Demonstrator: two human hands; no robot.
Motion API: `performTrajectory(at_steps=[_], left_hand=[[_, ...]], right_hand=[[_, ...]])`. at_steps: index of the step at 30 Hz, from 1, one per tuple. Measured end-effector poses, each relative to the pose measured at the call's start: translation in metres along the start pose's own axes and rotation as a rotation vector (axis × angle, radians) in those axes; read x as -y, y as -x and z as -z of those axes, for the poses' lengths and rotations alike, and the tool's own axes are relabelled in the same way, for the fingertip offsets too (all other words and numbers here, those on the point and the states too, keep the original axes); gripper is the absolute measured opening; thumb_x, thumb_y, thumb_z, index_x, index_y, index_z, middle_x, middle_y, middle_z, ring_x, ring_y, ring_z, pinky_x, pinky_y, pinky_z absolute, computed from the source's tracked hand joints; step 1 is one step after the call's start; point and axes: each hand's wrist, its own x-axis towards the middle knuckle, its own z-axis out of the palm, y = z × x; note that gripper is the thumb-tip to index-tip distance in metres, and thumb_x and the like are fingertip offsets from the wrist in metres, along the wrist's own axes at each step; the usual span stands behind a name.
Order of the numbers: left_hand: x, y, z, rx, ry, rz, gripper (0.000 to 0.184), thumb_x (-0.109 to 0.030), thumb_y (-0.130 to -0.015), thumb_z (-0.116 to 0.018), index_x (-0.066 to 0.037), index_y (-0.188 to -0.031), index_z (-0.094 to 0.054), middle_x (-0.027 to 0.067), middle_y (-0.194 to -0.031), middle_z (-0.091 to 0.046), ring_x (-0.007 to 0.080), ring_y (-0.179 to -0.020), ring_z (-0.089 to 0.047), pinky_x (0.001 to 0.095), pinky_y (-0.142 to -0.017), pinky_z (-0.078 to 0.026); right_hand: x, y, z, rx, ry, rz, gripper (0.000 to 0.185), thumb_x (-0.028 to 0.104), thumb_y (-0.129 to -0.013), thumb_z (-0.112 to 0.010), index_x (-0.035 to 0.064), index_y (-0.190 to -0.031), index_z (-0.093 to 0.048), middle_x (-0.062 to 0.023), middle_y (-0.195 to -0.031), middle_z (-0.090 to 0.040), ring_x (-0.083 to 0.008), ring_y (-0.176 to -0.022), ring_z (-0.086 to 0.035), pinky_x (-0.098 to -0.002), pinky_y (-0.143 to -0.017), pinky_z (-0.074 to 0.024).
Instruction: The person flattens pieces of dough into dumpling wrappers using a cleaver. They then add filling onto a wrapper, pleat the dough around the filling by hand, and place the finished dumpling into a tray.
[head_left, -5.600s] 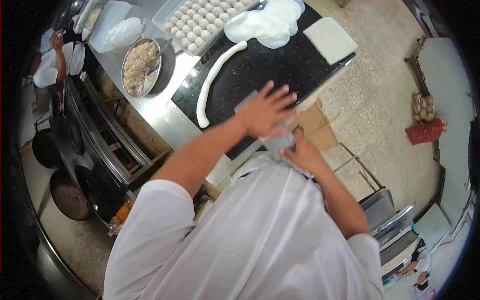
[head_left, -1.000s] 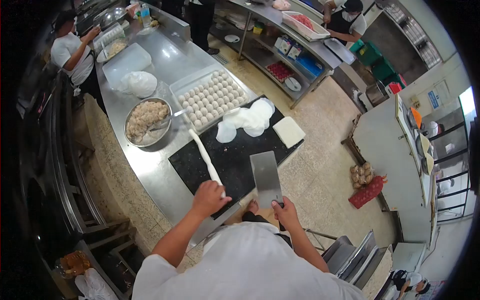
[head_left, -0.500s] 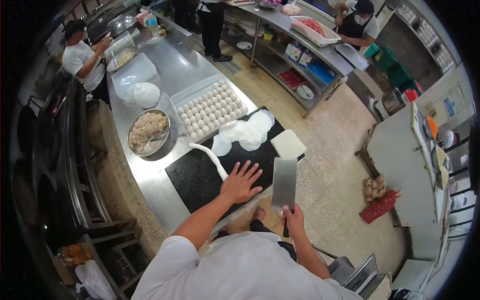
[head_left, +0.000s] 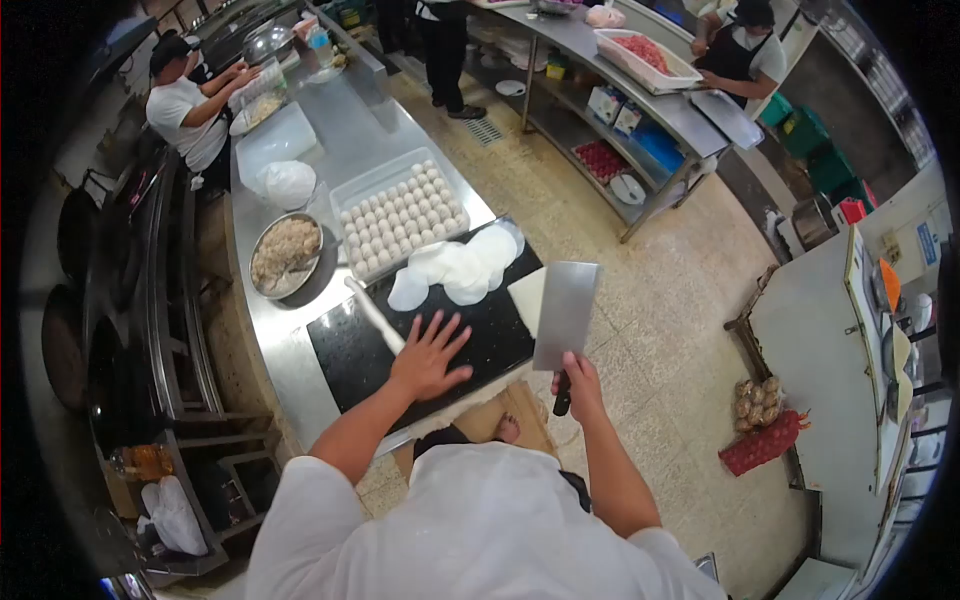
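Observation:
My left hand point(head_left: 432, 358) lies with spread fingers over the near end of a white dough rope point(head_left: 378, 316), on a black board point(head_left: 490, 335). Whether the palm presses on the rope is hidden. In my right hand point(head_left: 580, 386) is the handle of a cleaver point(head_left: 567, 315), its broad blade pointing away from me beyond the board's right side. Thin round dough wrappers point(head_left: 462, 266) overlap at the board's far side. Part of a white square pad point(head_left: 526, 300) shows behind the blade.
A tray of round white dumplings point(head_left: 402, 215) stands past the board, with a metal bowl of filling point(head_left: 288, 256) to its left. A white plastic bag point(head_left: 287, 184) lies behind the bowl. Co-workers stand at the far left point(head_left: 190, 112) and far right point(head_left: 742, 58).
The cleaver has come up and now overlaps the white pad in view. The dough rope looks straighter. My left hand stays spread at its near end while the whole view has shifted.

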Motion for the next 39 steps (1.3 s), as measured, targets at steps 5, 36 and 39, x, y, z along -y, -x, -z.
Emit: performTrajectory(at_steps=[5, 36, 39], left_hand=[[-0.009, 0.001, -0.01, -0.17, -0.018, 0.162, 0.07, -0.058, -0.099, -0.048, -0.015, -0.155, -0.042, 0.0109, -0.164, -0.032, 0.0379, -0.153, -0.024, 0.0595, -0.123, -0.013], [-0.04, 0.088, -0.004, -0.216, 0.266, 0.772, 0.044, -0.034, -0.091, -0.072, -0.007, -0.126, -0.067, 0.0186, -0.102, -0.07, 0.0378, -0.096, -0.068, 0.0484, -0.084, -0.053], [-0.002, 0.081, -0.01, -0.431, 0.327, 0.574, 0.042, -0.03, -0.092, -0.071, -0.006, -0.127, -0.064, 0.019, -0.103, -0.072, 0.0381, -0.093, -0.07, 0.0476, -0.084, -0.054]], right_hand=[[0.002, -0.001, -0.013, -0.093, -0.072, -0.353, 0.024, 0.034, -0.104, -0.056, 0.0116, -0.1, -0.05, -0.0016, -0.069, -0.053, -0.0139, -0.053, -0.052, -0.0293, -0.05, -0.0452], [0.005, 0.01, -0.011, -0.031, -0.162, -0.281, 0.028, 0.038, -0.103, -0.06, 0.0109, -0.099, -0.054, -0.0006, -0.07, -0.054, -0.0131, -0.05, -0.051, -0.0294, -0.046, -0.0447], [0.007, 0.016, -0.006, 0.068, -0.135, -0.076, 0.031, 0.04, -0.101, -0.063, 0.0103, -0.1, -0.054, -0.0014, -0.07, -0.054, -0.0135, -0.051, -0.051, -0.0296, -0.047, -0.0451]])
